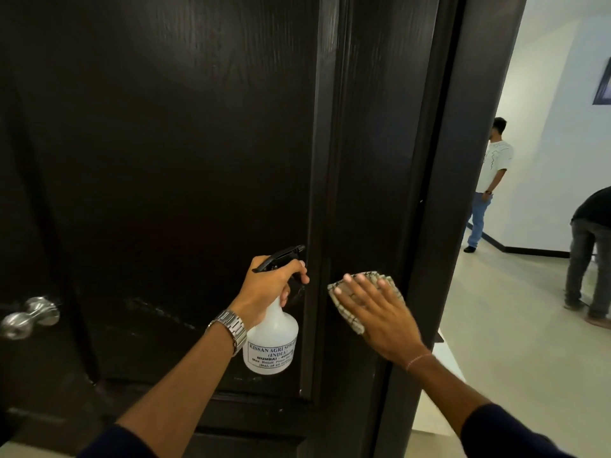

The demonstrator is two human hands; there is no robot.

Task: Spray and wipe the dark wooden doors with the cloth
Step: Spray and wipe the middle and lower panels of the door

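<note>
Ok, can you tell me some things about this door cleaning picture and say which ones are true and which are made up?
1. The left hand holds a white spray bottle. True.
2. The right hand is crumpling the cloth into a ball. False: its fingers are spread flat, pressing the cloth against the dark door.
3. There is a silver watch on the left wrist. True.
4. The door knob is to the right of both hands. False: it is far to the left.
5. Nobody else is in the picture. False: two people are in the room beyond the door, one bending over.
</note>
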